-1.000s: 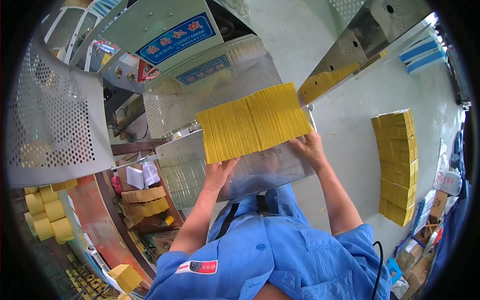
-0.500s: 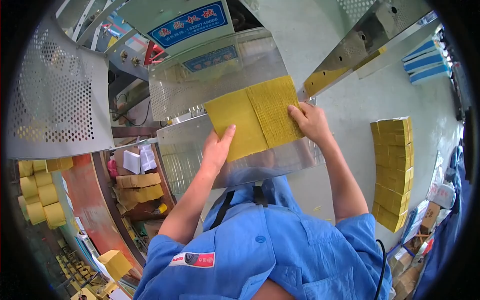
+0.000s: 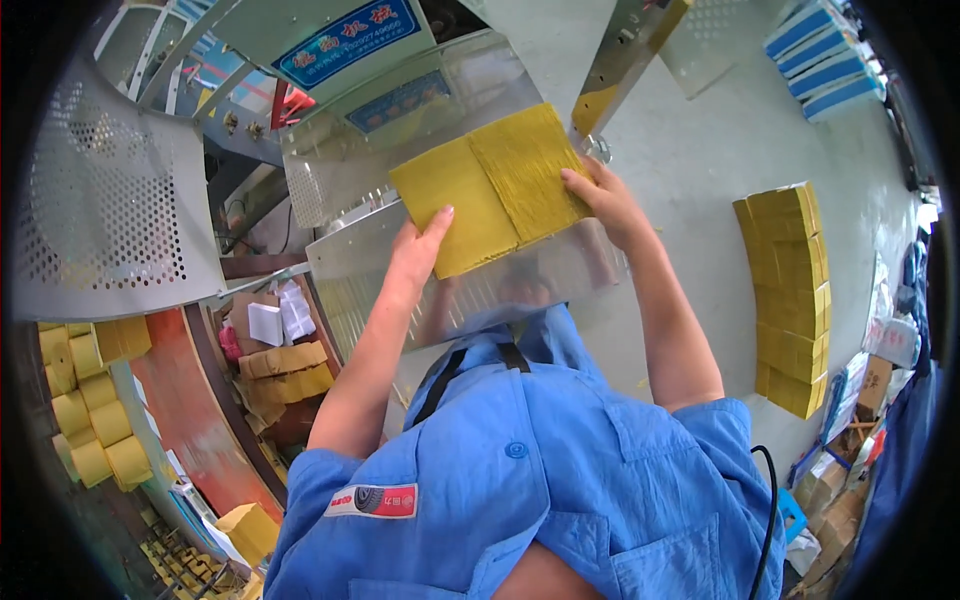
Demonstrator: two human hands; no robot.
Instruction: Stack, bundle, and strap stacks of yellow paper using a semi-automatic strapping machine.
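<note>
A flat stack of yellow paper (image 3: 490, 190) is held in front of me over the shiny metal tray (image 3: 375, 295) of a machine. Its left part looks smooth, while the right part is creased and fibrous, with a line between them. My left hand (image 3: 420, 245) grips the lower left edge, thumb on top and fingers underneath. At the right edge, my right hand (image 3: 608, 205) holds on the same way, its thumb pressed on the upper face. The fingers beneath the stack are hidden.
Ahead stands the machine's metal hood (image 3: 440, 90), with a perforated guard (image 3: 110, 200) to the left. A metal bar (image 3: 620, 70) juts out ahead right. A long row of yellow paper bundles (image 3: 785, 295) is on the floor at right. Yellow rolls (image 3: 95, 420) are piled at left.
The paper stack and both hands sit farther forward and slightly left in the view. The surroundings have shifted too, as the view has moved. Both hands keep their hold.
</note>
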